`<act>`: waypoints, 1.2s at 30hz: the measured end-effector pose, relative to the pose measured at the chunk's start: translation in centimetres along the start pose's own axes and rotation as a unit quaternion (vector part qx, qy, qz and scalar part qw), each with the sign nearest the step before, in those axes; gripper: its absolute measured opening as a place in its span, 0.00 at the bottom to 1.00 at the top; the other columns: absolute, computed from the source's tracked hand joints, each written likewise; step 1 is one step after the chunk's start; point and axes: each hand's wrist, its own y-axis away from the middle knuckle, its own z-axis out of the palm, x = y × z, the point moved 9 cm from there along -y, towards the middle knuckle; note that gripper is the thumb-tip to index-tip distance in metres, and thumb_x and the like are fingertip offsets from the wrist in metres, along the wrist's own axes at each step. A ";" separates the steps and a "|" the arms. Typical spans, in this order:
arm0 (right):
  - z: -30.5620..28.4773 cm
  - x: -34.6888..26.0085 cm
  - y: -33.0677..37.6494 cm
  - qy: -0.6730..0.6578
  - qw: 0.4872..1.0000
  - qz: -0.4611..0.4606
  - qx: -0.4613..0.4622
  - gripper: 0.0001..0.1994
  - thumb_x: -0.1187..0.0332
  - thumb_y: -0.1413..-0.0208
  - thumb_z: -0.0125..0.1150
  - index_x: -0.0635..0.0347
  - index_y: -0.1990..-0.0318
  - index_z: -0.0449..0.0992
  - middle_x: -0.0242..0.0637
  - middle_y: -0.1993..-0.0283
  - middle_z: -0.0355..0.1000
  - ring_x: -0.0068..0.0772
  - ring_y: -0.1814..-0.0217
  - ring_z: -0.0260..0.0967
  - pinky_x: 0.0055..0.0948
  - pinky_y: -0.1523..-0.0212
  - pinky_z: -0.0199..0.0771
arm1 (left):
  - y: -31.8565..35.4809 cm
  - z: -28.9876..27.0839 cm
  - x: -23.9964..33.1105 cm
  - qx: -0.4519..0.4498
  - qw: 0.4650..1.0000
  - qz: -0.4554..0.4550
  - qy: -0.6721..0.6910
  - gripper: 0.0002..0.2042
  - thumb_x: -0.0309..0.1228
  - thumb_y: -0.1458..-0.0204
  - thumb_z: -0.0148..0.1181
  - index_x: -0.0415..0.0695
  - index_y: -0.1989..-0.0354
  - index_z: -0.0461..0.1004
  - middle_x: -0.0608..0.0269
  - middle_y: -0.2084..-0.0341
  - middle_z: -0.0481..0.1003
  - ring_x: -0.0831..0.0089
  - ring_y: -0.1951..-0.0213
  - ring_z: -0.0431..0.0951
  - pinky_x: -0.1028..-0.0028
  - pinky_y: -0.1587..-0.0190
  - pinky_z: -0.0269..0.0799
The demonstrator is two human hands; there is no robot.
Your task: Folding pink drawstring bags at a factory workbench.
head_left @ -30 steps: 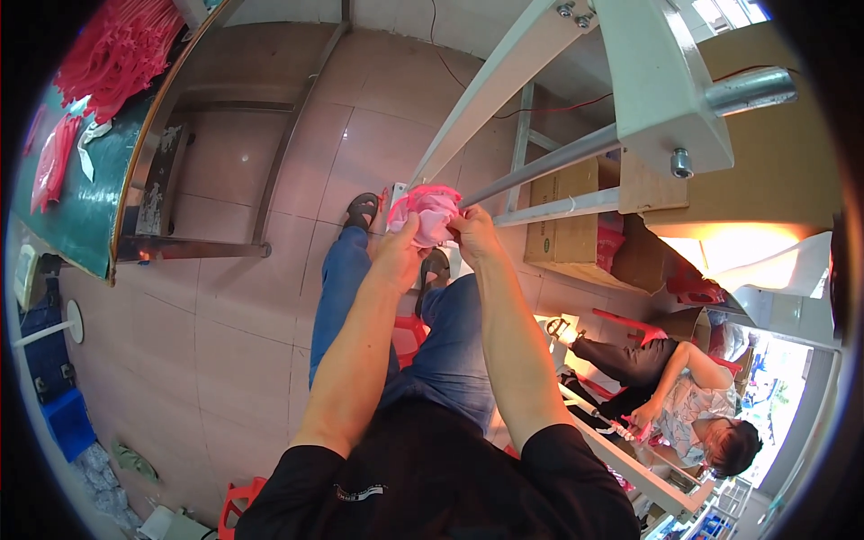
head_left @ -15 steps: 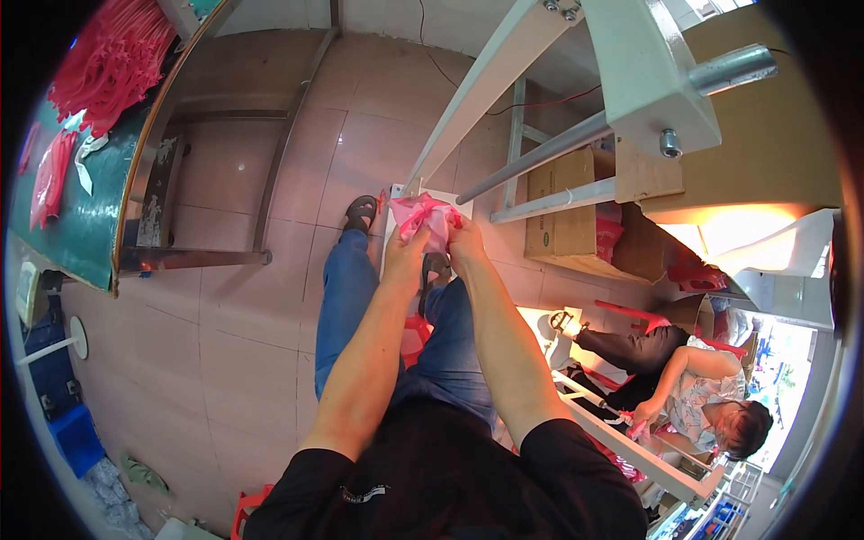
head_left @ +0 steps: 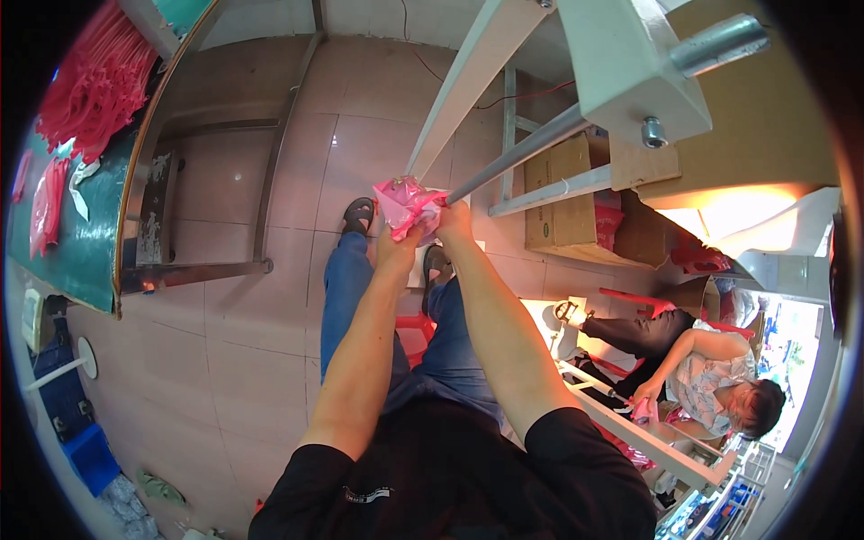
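Note:
A shiny pink plastic piece [head_left: 405, 200], thin and crumpled like a bag, is spread between my two hands, at the low end of the white metal frame. My left hand [head_left: 398, 245] is closed on its near edge, with the thumb on top. Its right side is in the grip of my right hand [head_left: 454, 220], whose fingers are partly hidden behind the pink film. Just beyond the piece, the frame's slanting white bar [head_left: 463, 90] and a grey metal rod [head_left: 522, 157] come down close to my fingers.
A green-topped table [head_left: 99, 243] at the left carries a heap of pink plastic pieces [head_left: 94, 81]. Open cardboard boxes [head_left: 562, 202] stand on the right. Another person [head_left: 711, 369] sits at lower right, working on pink material. A red stool [head_left: 414, 335] is under me.
Both hands have moved slightly away from me and to the left with the pink plastic. The film is now spread wider and tilted differently, covering more of the frame's low end.

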 end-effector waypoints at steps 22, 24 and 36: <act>-1.9 -3.1 6.0 0.199 0.978 0.016 0.066 0.19 0.54 0.42 0.63 0.65 0.68 0.79 0.54 0.69 0.77 0.55 0.63 0.77 0.45 0.62 0.75 | 0.0 0.2 1.5 -0.023 0.990 0.011 -0.142 0.18 0.31 0.42 0.66 0.44 0.43 0.74 0.64 0.51 0.77 0.73 0.47 0.74 0.72 0.40 0.63; -1.7 -2.8 5.7 0.186 0.981 0.028 0.057 0.16 0.58 0.42 0.64 0.66 0.69 0.79 0.53 0.70 0.77 0.51 0.67 0.77 0.42 0.65 0.74 | 0.3 0.2 1.7 -0.013 0.992 0.010 -0.124 0.18 0.30 0.42 0.65 0.43 0.44 0.75 0.64 0.51 0.77 0.74 0.47 0.74 0.74 0.42 0.65; -0.7 -8.9 6.9 -0.082 0.984 0.147 -0.050 0.06 0.71 0.38 0.57 0.64 0.65 0.78 0.34 0.75 0.73 0.24 0.73 0.69 0.27 0.77 0.66 | 2.4 1.3 5.7 -0.037 0.997 0.048 -0.037 0.12 0.28 0.39 0.59 0.40 0.48 0.75 0.68 0.59 0.75 0.80 0.57 0.73 0.78 0.53 0.69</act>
